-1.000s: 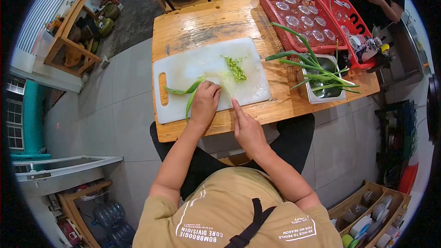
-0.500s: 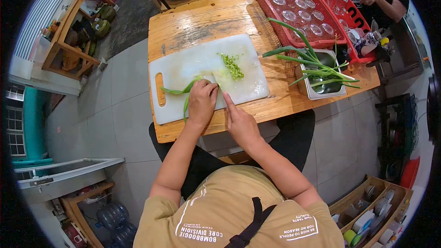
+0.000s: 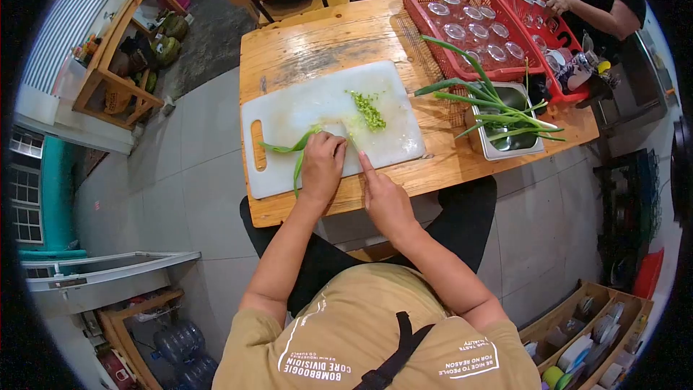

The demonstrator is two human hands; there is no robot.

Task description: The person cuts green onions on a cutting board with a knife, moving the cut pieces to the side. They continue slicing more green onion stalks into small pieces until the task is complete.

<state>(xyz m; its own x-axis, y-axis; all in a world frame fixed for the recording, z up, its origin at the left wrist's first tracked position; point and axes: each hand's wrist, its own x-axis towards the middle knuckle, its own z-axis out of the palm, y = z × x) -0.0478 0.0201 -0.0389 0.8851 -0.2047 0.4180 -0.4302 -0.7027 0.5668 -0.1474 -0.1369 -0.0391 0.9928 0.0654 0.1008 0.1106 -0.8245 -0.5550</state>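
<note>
While left hand [image 3: 321, 166] pins scallion [image 3: 284, 149], right hand [image 3: 386, 202] grips knife [image 3: 354, 144].

The cutting board [image 3: 303, 105] lies on the table [image 3: 325, 36], metal tray [image 3: 478, 146] right of it, crates [image 3: 419, 18] behind.

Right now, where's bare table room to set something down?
Bare wood behind the cutting board, left of the red baskets; also the board's far-left corner. Crowded: right side, baskets and tray of spring onions; left hand, right hand at near edge.
</note>
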